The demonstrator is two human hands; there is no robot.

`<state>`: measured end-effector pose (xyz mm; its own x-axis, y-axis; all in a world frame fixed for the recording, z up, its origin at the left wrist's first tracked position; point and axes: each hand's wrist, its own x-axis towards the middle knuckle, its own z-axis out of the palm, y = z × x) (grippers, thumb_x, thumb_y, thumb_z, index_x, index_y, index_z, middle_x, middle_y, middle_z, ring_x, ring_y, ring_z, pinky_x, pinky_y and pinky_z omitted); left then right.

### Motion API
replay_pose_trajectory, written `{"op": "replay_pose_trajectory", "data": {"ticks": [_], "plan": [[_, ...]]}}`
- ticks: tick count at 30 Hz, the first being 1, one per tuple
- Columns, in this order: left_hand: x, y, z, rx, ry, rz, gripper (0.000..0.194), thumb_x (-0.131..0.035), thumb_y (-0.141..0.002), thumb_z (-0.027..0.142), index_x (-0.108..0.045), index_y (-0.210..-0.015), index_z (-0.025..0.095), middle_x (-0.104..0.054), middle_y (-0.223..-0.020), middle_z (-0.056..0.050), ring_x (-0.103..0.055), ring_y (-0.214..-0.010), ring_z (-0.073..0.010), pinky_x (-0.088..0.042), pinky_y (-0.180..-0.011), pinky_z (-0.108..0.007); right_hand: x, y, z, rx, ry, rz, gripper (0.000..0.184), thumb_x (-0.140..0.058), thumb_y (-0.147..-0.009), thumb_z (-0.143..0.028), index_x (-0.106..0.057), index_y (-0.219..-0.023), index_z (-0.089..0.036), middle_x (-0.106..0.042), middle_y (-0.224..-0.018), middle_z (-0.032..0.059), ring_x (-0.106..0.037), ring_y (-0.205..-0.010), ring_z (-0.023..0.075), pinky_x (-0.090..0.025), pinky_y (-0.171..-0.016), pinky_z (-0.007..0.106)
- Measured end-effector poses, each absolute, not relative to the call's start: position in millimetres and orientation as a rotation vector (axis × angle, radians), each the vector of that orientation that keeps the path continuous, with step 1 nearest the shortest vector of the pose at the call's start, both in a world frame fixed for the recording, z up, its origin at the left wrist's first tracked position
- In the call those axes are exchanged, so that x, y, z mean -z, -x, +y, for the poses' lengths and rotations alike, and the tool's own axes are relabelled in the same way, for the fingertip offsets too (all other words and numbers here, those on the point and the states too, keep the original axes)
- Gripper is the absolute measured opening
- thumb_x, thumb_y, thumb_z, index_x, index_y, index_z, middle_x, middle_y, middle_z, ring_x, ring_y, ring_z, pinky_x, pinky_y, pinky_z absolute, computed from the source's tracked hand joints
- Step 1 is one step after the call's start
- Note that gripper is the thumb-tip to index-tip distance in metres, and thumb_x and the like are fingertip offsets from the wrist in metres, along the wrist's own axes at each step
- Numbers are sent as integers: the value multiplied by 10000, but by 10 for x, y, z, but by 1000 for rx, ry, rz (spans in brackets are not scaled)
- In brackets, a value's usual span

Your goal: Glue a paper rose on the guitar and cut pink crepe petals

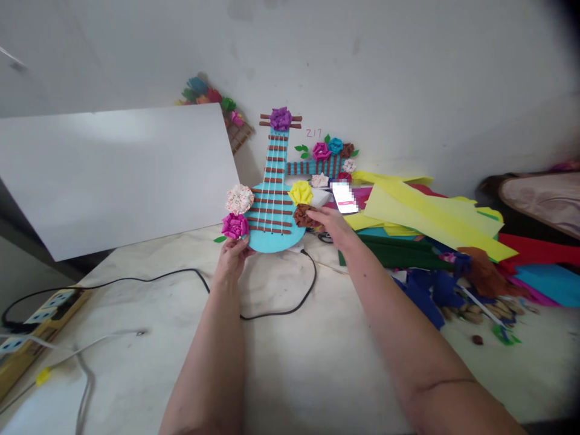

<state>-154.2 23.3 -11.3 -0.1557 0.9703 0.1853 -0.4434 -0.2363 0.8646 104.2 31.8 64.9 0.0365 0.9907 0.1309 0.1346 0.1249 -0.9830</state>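
Blue guitar (272, 241) upright at far side of table (290, 368), before wall (399, 78). Left hand (233, 255) grips its lower edge; right hand (331, 225) has fingers on its brown flower (302, 215). Left of guitar: white board (118, 175), power strip (43, 317) nearer. Right of guitar: phone (343, 196), yellow sheets (430, 217). Black cable (281, 313) curls below guitar, partly behind left forearm.

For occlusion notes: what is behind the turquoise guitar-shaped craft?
Grey wall and, right of the neck, a turquoise craft with brown strips; whatever lies directly behind neck and body is covered.
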Motion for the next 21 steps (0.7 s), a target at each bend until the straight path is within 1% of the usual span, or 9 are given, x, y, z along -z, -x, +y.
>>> {"op": "replay_pose_trajectory", "data": {"ticks": [4,8,16,21], "plan": [[110,1538,230,-1627,-957,806,317,-788,-520,257,-627,-777,165,-603,-560,25,-563,-470,-108,-498,-460,-228,-637,-1022,322,-1046,1203,-1327,274,-642,-652,-357,-685,-845,-169,-697,-857,60,-617,-790,186,-429,-568,264],[125,1542,239,-1619,-969,805,321,-787,-530,260,-635,-796,165,-596,-556,25,-560,-473,-107,-499,-460,-230,-639,-1002,319,-1059,1220,-1309,252,-638,-641,-315,-676,-839,-164,-695,-863,59,-617,-796,184,-444,-602,281],[121,1538,232,-1618,-974,800,341,-795,-515,262,-630,-799,170,-600,-559,32,-561,-469,-102,-504,-451,-220,-624,-1006,343,-1076,1205,-1294,249,-642,-615,-305,-660,-825,-173,-686,-853,44,-615,-814,190,-455,-625,294],[116,1540,235,-1617,-962,803,341,-801,-496,263,-628,-775,169,-604,-555,31,-568,-468,-108,-511,-446,-221,-609,-1007,349,-1166,1118,-1244,205,-628,-621,-252,-661,-801,-161,-694,-818,56,-630,-764,179,-470,-623,286]]}}
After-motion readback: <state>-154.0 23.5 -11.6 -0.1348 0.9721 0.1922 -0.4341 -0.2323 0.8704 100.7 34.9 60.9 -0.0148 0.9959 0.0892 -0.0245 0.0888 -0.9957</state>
